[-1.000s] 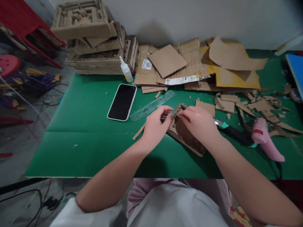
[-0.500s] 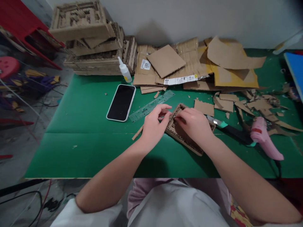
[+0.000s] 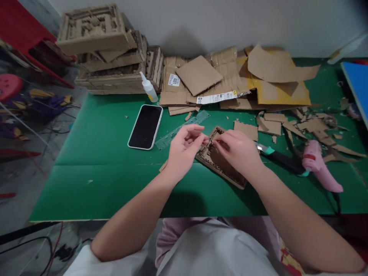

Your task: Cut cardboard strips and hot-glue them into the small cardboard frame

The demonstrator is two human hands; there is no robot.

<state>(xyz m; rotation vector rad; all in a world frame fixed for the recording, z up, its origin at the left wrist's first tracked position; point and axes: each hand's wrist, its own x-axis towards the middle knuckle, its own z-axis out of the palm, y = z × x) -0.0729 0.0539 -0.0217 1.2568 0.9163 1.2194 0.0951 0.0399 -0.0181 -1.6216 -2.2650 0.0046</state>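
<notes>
A small open cardboard box with corrugated, layered walls sits at an angle on the table in front of me. My left hand is at its left corner, thumb and fingers drawn together; anything between them is too small to make out. Over the inside of the box, my right hand pinches with thumb and forefinger close to the left end wall, and its fingertips hide what they hold. A thin cardboard strip lies partly behind my left wrist. Beyond that hand is a clear ruler.
A phone and a glue bottle lie left of centre. Stacked cardboard boxes stand at the back left, cardboard sheets at the back. To the right are a utility knife, pink glue gun and cardboard scraps.
My left hand has shifted slightly left, away from the box's corner, and its fingers have curled in. The right fingertips have moved slightly within the box. The view has shifted slightly.
</notes>
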